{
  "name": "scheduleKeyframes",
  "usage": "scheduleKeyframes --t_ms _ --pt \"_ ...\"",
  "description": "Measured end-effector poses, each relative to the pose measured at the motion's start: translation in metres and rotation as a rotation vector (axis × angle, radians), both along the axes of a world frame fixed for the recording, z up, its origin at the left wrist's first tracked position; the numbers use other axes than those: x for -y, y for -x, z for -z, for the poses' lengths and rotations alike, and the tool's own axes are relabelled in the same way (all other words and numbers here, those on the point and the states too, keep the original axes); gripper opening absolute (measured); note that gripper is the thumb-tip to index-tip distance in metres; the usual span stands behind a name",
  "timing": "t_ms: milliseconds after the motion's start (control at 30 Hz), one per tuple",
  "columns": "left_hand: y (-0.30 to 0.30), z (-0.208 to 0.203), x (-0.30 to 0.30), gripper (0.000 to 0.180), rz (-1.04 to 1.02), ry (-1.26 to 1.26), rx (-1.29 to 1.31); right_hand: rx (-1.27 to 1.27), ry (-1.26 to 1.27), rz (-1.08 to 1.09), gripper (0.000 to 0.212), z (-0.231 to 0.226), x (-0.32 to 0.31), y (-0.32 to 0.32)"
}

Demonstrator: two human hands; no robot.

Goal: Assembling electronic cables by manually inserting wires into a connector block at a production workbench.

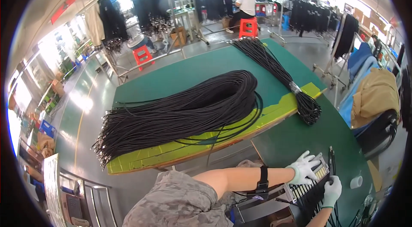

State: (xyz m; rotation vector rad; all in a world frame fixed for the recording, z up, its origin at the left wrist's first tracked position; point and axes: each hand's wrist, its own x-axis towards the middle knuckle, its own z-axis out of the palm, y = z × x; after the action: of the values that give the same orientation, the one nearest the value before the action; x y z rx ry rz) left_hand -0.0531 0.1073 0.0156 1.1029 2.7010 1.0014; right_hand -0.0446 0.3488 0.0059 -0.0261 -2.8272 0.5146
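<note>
My left hand (304, 168), in a white glove, lies with its fingers spread over a long slotted metal fixture (295, 193). Black cables lie side by side across that fixture in a row. My right hand (332, 192), also gloved in white, is curled around black cables (315, 193) at the fixture's right edge; how many it holds cannot be made out. A few dark cable ends (331, 155) stick out beyond my right hand. A black strap with a small device (262, 182) sits around my left forearm.
A big looped bundle of black cables (189, 111) covers much of the green table (150, 83). A tied cable bundle (279, 68) hangs over its yellow edge. A white roll (356, 182) stands right of my hands. Brown cloth (375, 98) drapes at the right; a person (245, 4) sits far back.
</note>
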Motion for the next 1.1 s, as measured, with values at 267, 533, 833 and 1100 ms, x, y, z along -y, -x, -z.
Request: scheduleKeyframes --t_ms 267,533,833,1100 --pt "0.031 -0.019 0.040 0.029 -0.141 0.042 0.013 -0.144 0.196 -0.233 0.014 -0.048 0.047 -0.006" --pt "0.021 0.002 0.008 0.015 -0.226 -0.503 -0.049 -0.195 0.107 -0.277 0.011 -0.050 0.036 -0.027" --pt "0.024 -0.007 0.022 0.009 -0.126 -0.445 -0.297 -0.130 0.274 -0.267 0.012 -0.047 0.055 -0.030" --pt "0.030 0.009 0.024 0.017 -0.401 -0.194 -0.134 -0.092 0.119 -0.249 0.009 -0.039 0.040 -0.029"
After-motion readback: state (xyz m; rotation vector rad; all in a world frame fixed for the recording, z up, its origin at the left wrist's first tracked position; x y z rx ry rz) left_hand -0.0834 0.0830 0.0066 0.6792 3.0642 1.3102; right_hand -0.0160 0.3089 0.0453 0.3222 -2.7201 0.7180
